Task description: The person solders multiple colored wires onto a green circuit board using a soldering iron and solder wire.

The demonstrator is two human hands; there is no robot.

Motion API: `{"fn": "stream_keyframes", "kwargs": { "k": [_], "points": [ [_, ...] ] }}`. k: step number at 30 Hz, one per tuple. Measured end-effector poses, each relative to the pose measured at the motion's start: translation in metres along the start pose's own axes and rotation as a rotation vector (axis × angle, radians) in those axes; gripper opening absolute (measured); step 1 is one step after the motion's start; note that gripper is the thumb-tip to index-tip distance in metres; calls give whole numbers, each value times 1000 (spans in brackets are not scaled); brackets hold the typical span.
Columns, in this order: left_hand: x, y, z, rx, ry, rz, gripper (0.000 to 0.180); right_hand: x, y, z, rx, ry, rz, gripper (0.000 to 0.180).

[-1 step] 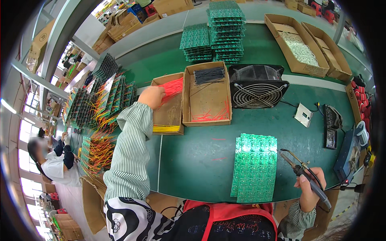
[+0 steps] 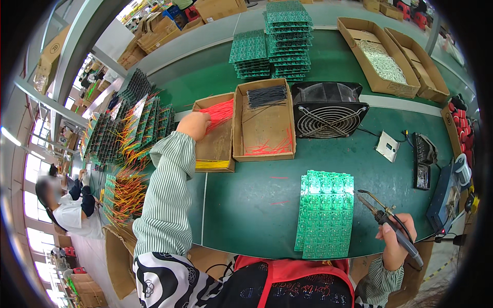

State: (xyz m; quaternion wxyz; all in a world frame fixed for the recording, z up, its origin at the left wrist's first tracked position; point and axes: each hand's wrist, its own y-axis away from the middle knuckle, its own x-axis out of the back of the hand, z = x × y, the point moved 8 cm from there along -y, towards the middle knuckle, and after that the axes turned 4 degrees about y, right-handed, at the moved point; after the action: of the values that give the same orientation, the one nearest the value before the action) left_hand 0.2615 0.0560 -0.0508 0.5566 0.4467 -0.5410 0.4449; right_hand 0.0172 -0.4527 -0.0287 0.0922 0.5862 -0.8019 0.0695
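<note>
Right hand: gripping a dark, pen-shaped soldering iron;
Green rectangular circuit panels: overlapping, left of its tip;
Left hand: at thin red wires in a brown cardboard box; cannot tell if gripping.

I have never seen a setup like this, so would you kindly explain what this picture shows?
There is no robot here: a person works with two bare hands, seen by a wide fisheye camera on the head, which bends straight edges. The left hand is at the red wires in a cardboard box; whether it holds any is hidden. The right hand holds a soldering iron. On the green worktop lie green circuit boards, with a black fan beyond them and stacked boards farther back.
</note>
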Motion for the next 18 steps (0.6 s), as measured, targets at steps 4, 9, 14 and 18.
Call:
{"fn": "stream_keyframes", "kwargs": {
  "k": [4, 9, 14, 18],
  "points": [
    [-14, 6, -7, 92, -91, -123, 21, -1, 0, 2, -6, -7, -11, 16],
    [14, 8, 5, 19, -38, -27, 22, 3, 0, 3, -31, -6, -1, 17],
    [38, 19, 31, -52, -54, -34, 21, -1, -1, 2, -39, -32, -1, 18],
    [22, 37, 41, -108, -506, -170, 11, 3, -3, 5, -49, -30, 1, 17]
  ]
}}
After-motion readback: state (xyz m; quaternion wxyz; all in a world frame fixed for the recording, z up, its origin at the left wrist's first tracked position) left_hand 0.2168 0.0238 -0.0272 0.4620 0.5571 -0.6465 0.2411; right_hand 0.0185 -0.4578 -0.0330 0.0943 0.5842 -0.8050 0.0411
